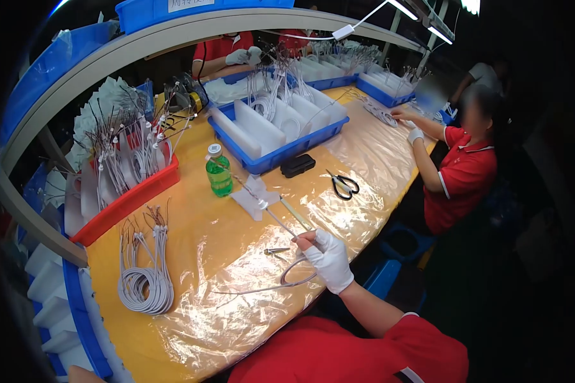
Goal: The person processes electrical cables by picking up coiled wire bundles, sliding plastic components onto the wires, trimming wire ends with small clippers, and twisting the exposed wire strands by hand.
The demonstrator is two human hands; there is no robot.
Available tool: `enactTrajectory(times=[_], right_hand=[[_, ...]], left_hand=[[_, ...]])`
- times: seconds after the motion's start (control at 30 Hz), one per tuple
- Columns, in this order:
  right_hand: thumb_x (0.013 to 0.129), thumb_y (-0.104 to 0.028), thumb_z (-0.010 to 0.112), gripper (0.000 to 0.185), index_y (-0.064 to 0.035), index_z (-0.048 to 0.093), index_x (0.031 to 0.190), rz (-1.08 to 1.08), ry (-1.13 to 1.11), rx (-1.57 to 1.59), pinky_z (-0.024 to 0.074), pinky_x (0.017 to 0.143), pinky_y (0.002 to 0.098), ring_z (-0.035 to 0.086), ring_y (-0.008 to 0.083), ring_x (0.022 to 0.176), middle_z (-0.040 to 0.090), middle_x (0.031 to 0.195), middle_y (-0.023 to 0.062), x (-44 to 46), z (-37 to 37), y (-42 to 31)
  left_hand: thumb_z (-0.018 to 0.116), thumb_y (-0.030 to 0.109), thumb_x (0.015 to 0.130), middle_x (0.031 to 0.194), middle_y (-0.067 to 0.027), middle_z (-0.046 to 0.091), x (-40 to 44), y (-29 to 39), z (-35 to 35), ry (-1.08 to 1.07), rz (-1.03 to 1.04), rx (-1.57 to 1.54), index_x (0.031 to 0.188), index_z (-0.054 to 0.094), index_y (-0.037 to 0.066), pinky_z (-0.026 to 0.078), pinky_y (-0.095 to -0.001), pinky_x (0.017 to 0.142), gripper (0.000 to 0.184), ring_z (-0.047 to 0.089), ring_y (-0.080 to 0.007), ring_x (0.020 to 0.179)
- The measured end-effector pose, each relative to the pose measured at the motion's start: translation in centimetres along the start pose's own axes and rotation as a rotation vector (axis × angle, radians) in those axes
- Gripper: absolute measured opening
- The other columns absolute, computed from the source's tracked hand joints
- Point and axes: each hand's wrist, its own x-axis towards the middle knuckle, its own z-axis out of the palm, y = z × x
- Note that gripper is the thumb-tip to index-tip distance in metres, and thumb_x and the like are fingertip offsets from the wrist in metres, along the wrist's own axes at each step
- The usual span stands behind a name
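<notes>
My right hand, in a white glove with bare fingertips, pinches a thin grey cable near the front edge. From the fingers the cable runs up left to a white connector over a white cloth. Its other part curls beside the hand and trails left. Close by lie a small metal tool and a thin strip. A coiled bundle of grey cables rests at the left. My left hand is out of sight; some bare skin shows at the bottom left edge.
A green bottle, black case and black-handled scissors stand or lie beyond my hand. A red bin and blue tray hold cables. A co-worker in red handles cables at the right; others work behind.
</notes>
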Motion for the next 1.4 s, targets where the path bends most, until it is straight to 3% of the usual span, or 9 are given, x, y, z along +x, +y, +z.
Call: enactTrajectory(times=[0.3,0.33,0.37,0.43,0.53,0.63,0.77,0.93,1.4], right_hand=[[0.091,-0.026,0.054,0.019,-0.0079,0.056,0.095,0.283,0.162,0.812,0.0455,0.057,0.0260,0.056,0.0121,0.070,0.057,0.080,0.0022,4.3,0.7,0.6],[0.091,-0.026,0.054,0.019,-0.0079,0.056,0.095,0.289,0.145,0.845,0.0455,0.057,0.0260,0.056,0.0121,0.070,0.057,0.080,0.0022,4.5,1.6,0.7],[0.092,-0.025,0.053,0.018,-0.0086,0.056,0.096,0.308,0.128,0.949,0.0457,0.058,0.0264,0.056,0.0118,0.071,0.058,0.081,0.0022,4.6,2.5,0.8],[0.092,-0.024,0.052,0.016,-0.0095,0.055,0.099,0.385,0.124,1.072,0.0474,0.061,0.0273,0.058,0.0122,0.074,0.059,0.083,0.0024,4.1,4.0,0.2],[0.092,-0.024,0.053,0.017,-0.0090,0.055,0.100,0.400,0.109,1.096,0.0487,0.064,0.0282,0.058,0.0134,0.075,0.059,0.085,0.0031,3.5,6.2,0.7],[0.092,-0.022,0.054,0.020,-0.0065,0.055,0.103,0.349,0.052,0.939,0.0488,0.068,0.0263,0.058,0.0128,0.076,0.059,0.085,0.0027,2.8,7.0,1.0],[0.086,-0.015,0.061,0.031,0.0011,0.055,0.111,0.230,-0.347,0.400,0.0455,0.074,0.0219,0.057,0.0094,0.083,0.061,0.094,0.0053,3.5,3.9,1.9],[0.078,-0.020,0.072,0.022,0.0003,0.068,0.085,0.261,-0.561,-0.178,0.0452,0.060,0.0209,0.057,0.0070,0.066,0.064,0.072,0.0034,3.0,2.5,0.9],[0.079,-0.011,0.069,0.019,0.0036,0.065,0.091,0.428,-0.590,0.099,0.0471,0.062,0.0218,0.059,0.0097,0.068,0.065,0.077,0.0056,2.7,3.6,2.5]], left_hand=[[0.057,0.041,0.080,0.136,-0.0176,0.037,5.6,4.0,3.1,-0.129,-0.035,0.037,0.136,0.029,0.001,0.032,-0.0403,0.101,0.074,0.040,-0.0285,0.122],[0.054,0.032,0.081,0.135,-0.0162,0.036,-0.1,1.0,6.8,0.597,-0.306,0.538,0.138,0.025,0.001,0.032,-0.0389,0.099,0.071,0.040,-0.0262,0.120],[0.053,0.027,0.083,0.135,-0.0166,0.036,-4.5,-1.0,6.4,0.260,-0.749,0.278,0.139,0.024,0.000,0.032,-0.0376,0.099,0.068,0.040,-0.0258,0.121],[0.056,0.019,0.087,0.132,-0.0190,0.037,-12.1,-3.2,6.8,0.052,-1.414,0.057,0.140,0.020,0.001,0.037,-0.0392,0.099,0.067,0.039,-0.0283,0.123],[0.049,0.006,0.091,0.129,-0.0191,0.042,-16.8,-3.6,9.3,0.087,-1.654,-0.108,0.136,0.026,-0.001,0.045,-0.0330,0.093,0.051,0.048,-0.0251,0.117],[0.047,0.011,0.094,0.104,-0.0144,0.061,-16.8,-3.6,9.9,0.170,-1.777,-0.111,0.123,0.045,-0.003,0.051,-0.0281,0.082,0.032,0.063,-0.0187,0.092],[0.046,0.013,0.095,0.102,-0.0131,0.062,-16.3,-3.6,8.2,0.058,-1.735,-0.077,0.116,0.050,-0.002,0.053,-0.0275,0.077,0.026,0.063,-0.0167,0.090],[0.049,0.009,0.093,0.101,-0.0132,0.062,-16.6,-4.5,7.6,0.102,-1.724,-0.074,0.111,0.050,-0.002,0.054,-0.0276,0.077,0.021,0.064,-0.0172,0.087],[0.056,0.005,0.088,0.092,-0.0109,0.062,-15.3,-4.9,6.9,0.093,-1.737,0.009,0.101,0.051,-0.002,0.054,-0.0239,0.074,0.016,0.063,-0.0144,0.082]])
